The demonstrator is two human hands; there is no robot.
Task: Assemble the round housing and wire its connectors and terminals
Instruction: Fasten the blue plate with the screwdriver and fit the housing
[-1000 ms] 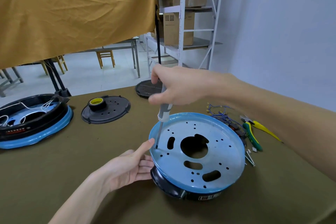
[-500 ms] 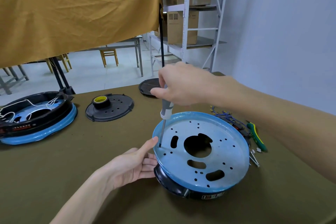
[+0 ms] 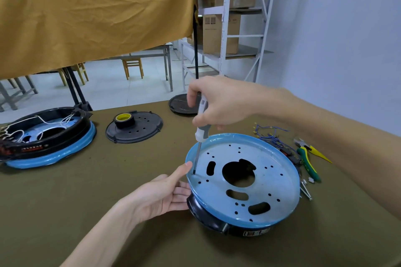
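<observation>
While the right hand (image 3: 219,102) grips the screwdriver (image 3: 200,130) upright, tip on the round housing (image 3: 267,182) near its left rim, the left hand (image 3: 160,197) steadies that rim, fingers (image 3: 181,198) relaxed.

Our right hand (image 3: 219,104) reaches in from the right, forearm bare, fingers curled around a screwdriver (image 3: 201,130) whose shaft points down below the fist. Our left hand (image 3: 160,197) comes up from below, palm turned inward, fingers fairly straight, thumb stretched up, its tip close beside the screwdriver's tip.
</observation>
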